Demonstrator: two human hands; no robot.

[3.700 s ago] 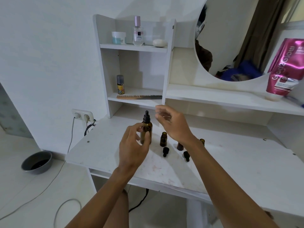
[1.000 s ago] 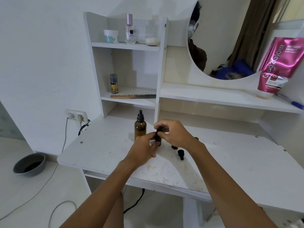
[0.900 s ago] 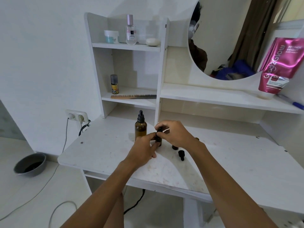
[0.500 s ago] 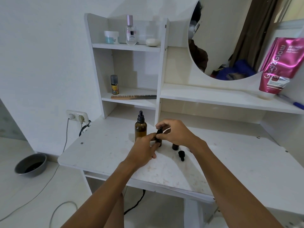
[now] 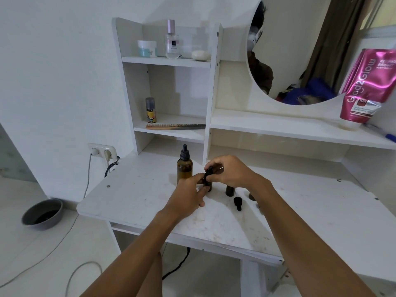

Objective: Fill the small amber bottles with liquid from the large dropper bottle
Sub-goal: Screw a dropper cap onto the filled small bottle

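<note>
A: What is being held?

B: A small bottle is steadied on the desk by the left hand, fingers closed round its body; its black cap is pinched by the right hand, just right of the large bottle.

A: How should the capping be done well?

B: The bottle should be kept upright and pressed down; the cap is best turned gently, so nothing is spilled; another bottle and a loose dropper close by should not be knocked.
</note>
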